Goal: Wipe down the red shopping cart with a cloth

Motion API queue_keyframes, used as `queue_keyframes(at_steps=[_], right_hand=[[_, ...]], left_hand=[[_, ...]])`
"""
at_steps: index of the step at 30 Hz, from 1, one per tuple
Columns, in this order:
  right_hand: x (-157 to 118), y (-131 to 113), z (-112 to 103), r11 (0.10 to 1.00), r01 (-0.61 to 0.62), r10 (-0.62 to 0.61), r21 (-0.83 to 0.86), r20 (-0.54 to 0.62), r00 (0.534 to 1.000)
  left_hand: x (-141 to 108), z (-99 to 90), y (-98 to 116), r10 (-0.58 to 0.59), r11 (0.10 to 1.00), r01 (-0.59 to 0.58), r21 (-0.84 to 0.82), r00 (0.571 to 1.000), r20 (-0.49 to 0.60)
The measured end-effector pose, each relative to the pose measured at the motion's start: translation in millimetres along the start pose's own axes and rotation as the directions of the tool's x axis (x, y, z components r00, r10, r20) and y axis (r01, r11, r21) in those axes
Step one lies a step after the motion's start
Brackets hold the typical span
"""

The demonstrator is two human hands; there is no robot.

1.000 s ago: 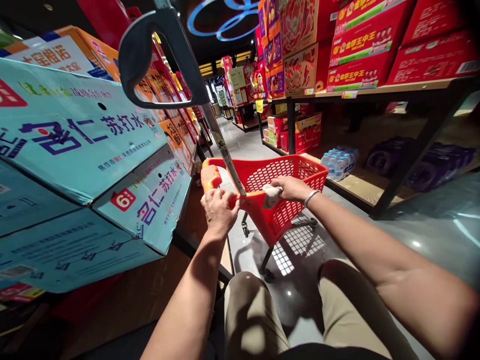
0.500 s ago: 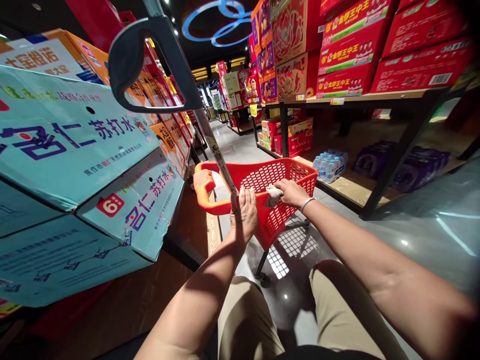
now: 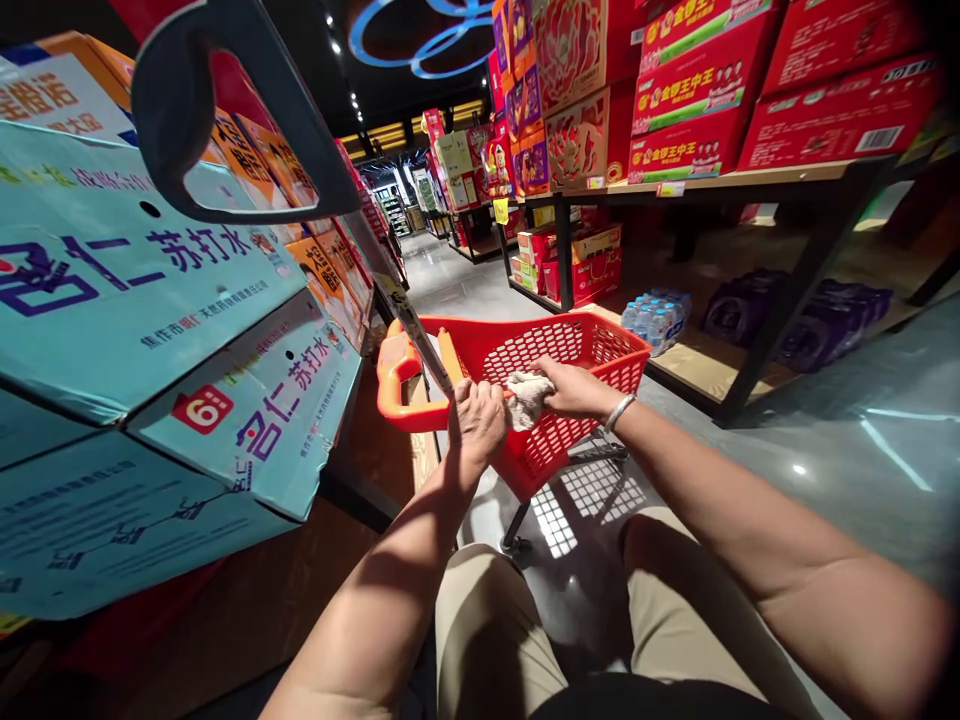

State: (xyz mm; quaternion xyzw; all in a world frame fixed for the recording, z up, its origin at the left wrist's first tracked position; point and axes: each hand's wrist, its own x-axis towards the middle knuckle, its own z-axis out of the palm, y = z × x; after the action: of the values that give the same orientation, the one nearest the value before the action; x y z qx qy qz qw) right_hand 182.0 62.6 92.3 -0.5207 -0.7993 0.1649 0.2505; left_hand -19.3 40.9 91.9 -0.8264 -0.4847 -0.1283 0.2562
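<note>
A red plastic shopping basket (image 3: pixel 536 455) with perforated walls stands on castors in front of me. Its long pull rod (image 3: pixel 420 345) slants up to a dark grey loop handle (image 3: pixel 240 215), close to the camera at upper left. My left hand (image 3: pixel 478 420) is closed over the basket's near rim, beside the foot of the rod. In my right hand (image 3: pixel 574 390) is a crumpled whitish cloth (image 3: pixel 528 400), pressed against the same rim just right of my left hand. The fingers of the right hand are partly hidden by the cloth.
Light-blue cartons (image 3: pixel 180 290) crowd the left side, with orange boxes (image 3: pixel 330 275) behind them. On the right, a black-framed shelf (image 3: pixel 772 330) carries red boxes (image 3: pixel 686 150); packs of water bottles (image 3: pixel 656 318) sit lower down. A shiny floor aisle (image 3: pixel 446 285) runs ahead.
My left hand has gone from fingers extended to curled over the rim. The right hand has brought the cloth left along the rim, towards it. The loop handle appears further left and larger.
</note>
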Motion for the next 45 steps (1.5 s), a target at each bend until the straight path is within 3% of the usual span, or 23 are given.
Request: queue_keyframes(at_steps=[3, 5, 7, 10, 13, 17, 20, 21, 23, 27, 30, 32, 35, 38, 42, 45], right_hand=[[8, -20, 10, 0.939, 0.219, -0.194, 0.265, -0.119, 0.974], [12, -25, 18, 0.912, 0.324, -0.282, 0.252, -0.188, 0.941], [12, -20, 21, 0.930, 0.330, -0.302, 0.161, -0.179, 0.937], [7, 6, 10, 0.980, 0.193, -0.189, 0.047, -0.081, 0.979], [-1, 52, -13, 0.997, -0.074, 0.074, -0.009, 0.005, 0.997], [-10, 121, -44, 0.901, -0.386, 0.387, -0.198, -0.036, 0.921], [-14, 145, -52, 0.773, -0.532, 0.517, -0.346, -0.143, 0.844], [-15, 143, -51, 0.759, -0.537, 0.517, -0.368, -0.163, 0.841], [-16, 122, -40, 0.801, -0.464, 0.442, -0.378, -0.148, 0.885], [-14, 35, -4, 0.969, -0.079, 0.070, -0.233, -0.048, 0.996], [-10, -16, 16, 0.973, 0.206, -0.212, -0.099, -0.052, 0.976], [-8, -23, 20, 0.958, 0.277, -0.281, -0.069, -0.065, 0.957], [-13, 6, 13, 0.978, 0.179, -0.187, -0.108, -0.075, 0.979], [-23, 66, -4, 0.970, -0.081, 0.055, -0.231, -0.117, 0.992], [-34, 145, -35, 0.887, -0.334, 0.290, -0.318, -0.180, 0.940], [-36, 174, -47, 0.819, -0.508, 0.462, -0.267, -0.220, 0.859]], left_hand=[[-1, 1.7, -4, 0.035, 0.998, -0.035, -0.048, 0.999, -0.005], [-3, 2.3, -5, 0.056, 0.997, -0.057, -0.057, 0.998, -0.018], [-5, 1.7, -5, 0.052, 0.998, -0.053, -0.030, 0.998, -0.024], [-8, -0.8, -5, 0.039, 0.999, -0.039, 0.014, 0.999, -0.031], [-10, -3.5, -5, 0.036, 0.999, -0.035, 0.023, 0.999, -0.034], [-12, -5.1, -6, 0.037, 0.999, -0.037, 0.020, 0.999, -0.033], [-12, -5.7, -6, 0.034, 0.999, -0.033, 0.012, 0.999, -0.030], [-12, -5.8, -6, 0.031, 0.999, -0.031, 0.010, 0.999, -0.029], [-12, -5.9, -5, 0.023, 1.000, -0.023, 0.003, 0.999, -0.028], [-12, -4.7, -5, 0.006, 1.000, -0.006, -0.007, 1.000, -0.027], [-13, -3.2, -7, 0.017, 1.000, -0.017, -0.002, 0.999, -0.030], [-14, -3.0, -8, 0.022, 1.000, -0.022, 0.006, 0.999, -0.031], [-14, -4.5, -10, 0.021, 0.999, -0.020, 0.026, 1.000, -0.023], [-14, -6.0, -10, 0.030, 0.999, -0.030, 0.024, 0.999, -0.016], [-14, -5.5, -9, 0.032, 0.999, -0.031, 0.013, 0.999, -0.025], [-14, -4.9, -7, 0.017, 1.000, -0.017, 0.020, 0.999, -0.033]])
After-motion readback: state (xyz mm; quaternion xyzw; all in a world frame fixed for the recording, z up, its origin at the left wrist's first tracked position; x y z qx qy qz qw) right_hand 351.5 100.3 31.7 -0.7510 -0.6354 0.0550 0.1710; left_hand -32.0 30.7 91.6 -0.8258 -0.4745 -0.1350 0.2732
